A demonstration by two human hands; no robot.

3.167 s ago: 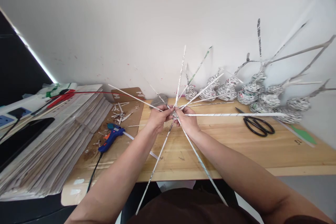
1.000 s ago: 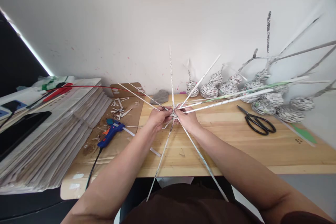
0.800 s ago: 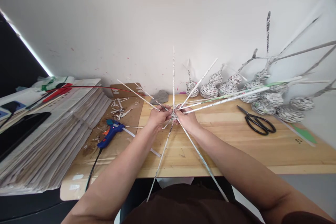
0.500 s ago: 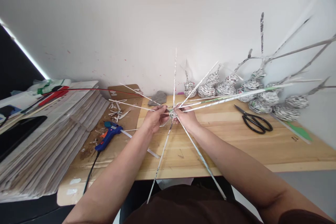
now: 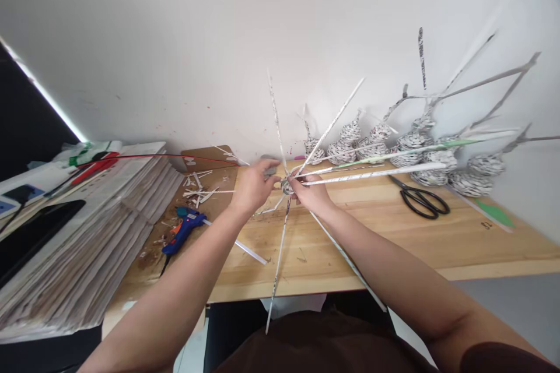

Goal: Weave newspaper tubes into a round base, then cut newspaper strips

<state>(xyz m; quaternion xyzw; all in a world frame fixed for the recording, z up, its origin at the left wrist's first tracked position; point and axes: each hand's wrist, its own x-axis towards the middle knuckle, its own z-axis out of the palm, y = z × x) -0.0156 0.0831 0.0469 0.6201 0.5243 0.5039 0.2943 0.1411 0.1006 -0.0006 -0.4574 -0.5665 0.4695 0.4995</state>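
A small round weave of rolled newspaper [image 5: 287, 186] is held above the wooden table, with long paper rods [image 5: 335, 122] spreading from it like spokes. My right hand [image 5: 311, 191] pinches the right side of the weave, thumb on top, and several rods run out past it to the right. Just left of the weave is my left hand [image 5: 256, 185], its thumb and forefinger apart with a gap between them. Beneath that hand a bent paper strip [image 5: 271, 208] hangs from the weave. One rod [image 5: 280, 268] points down towards my lap.
Tall stacked newspapers [image 5: 126, 233] stand at the left, with a phone [image 5: 41, 233] on top. A blue glue gun [image 5: 184, 230] lies on cardboard by paper scraps [image 5: 201, 186]. Black scissors [image 5: 422, 201] rest at right, before several woven paper gourd shapes [image 5: 411, 148] along the wall.
My left hand has come off the weave's left edge, its fingers spreading and lifting. The spokes have turned slightly, the upright one now leaning left. My right hand keeps its hold.
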